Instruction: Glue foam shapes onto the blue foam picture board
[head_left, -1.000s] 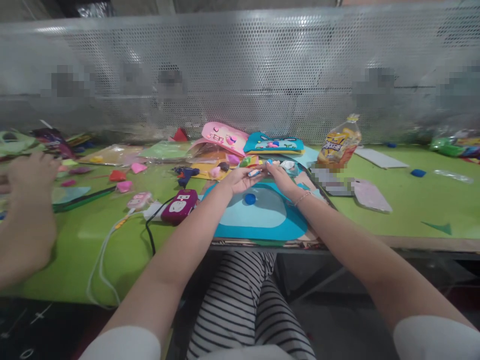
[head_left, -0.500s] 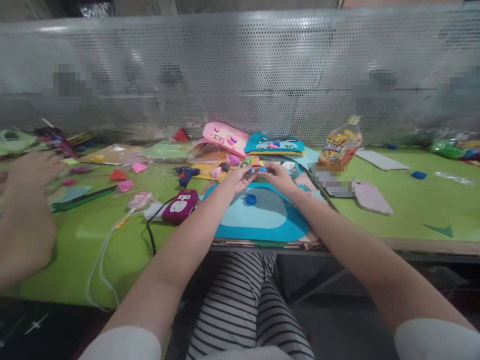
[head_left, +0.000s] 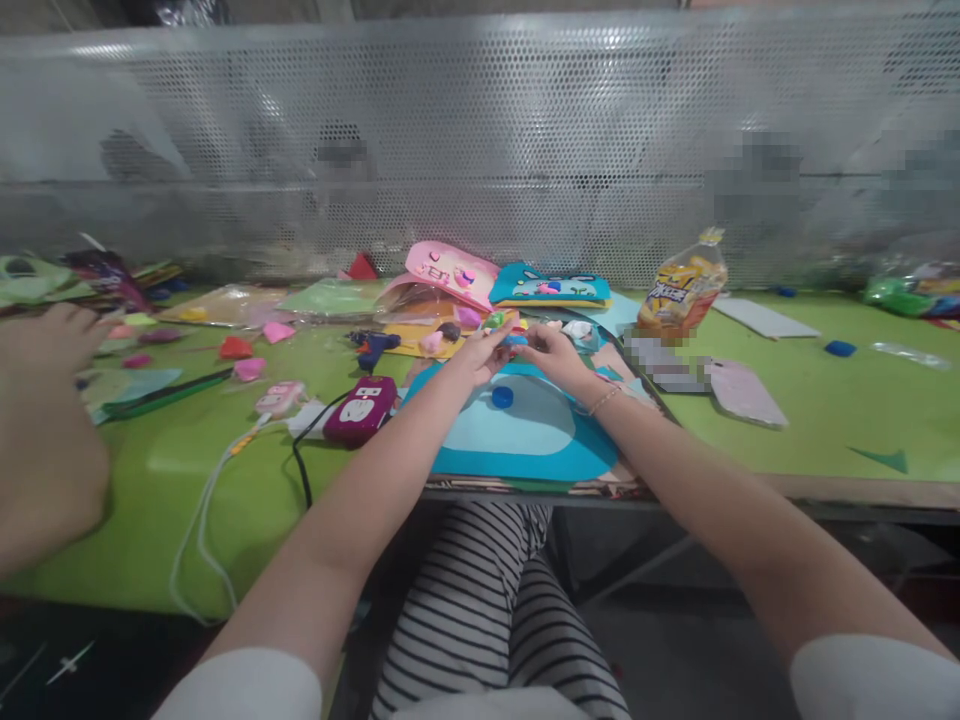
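Observation:
My left hand (head_left: pixel 480 352) and my right hand (head_left: pixel 551 352) meet over the far end of a blue felt sheet (head_left: pixel 525 435) on the green table (head_left: pixel 180 480). Both pinch a small blue piece (head_left: pixel 516 340) between their fingertips. A round blue button (head_left: pixel 502 396) lies on the pale blue oval of the felt, just below my hands. Small felt bits in pink, green and white lie right behind my fingers.
A maroon device (head_left: pixel 360 410) with a black cord and a white cable lies left of the felt. Pink and blue felt cases (head_left: pixel 547 288), a snack bag (head_left: pixel 679 285) and a pink phone case (head_left: pixel 742 392) sit nearby. Another person's arm (head_left: pixel 37 440) rests at far left. A perforated metal screen backs the table.
My hands have drawn closer together, both now pinching the small blue piece. The other person's hand at left shifted slightly.

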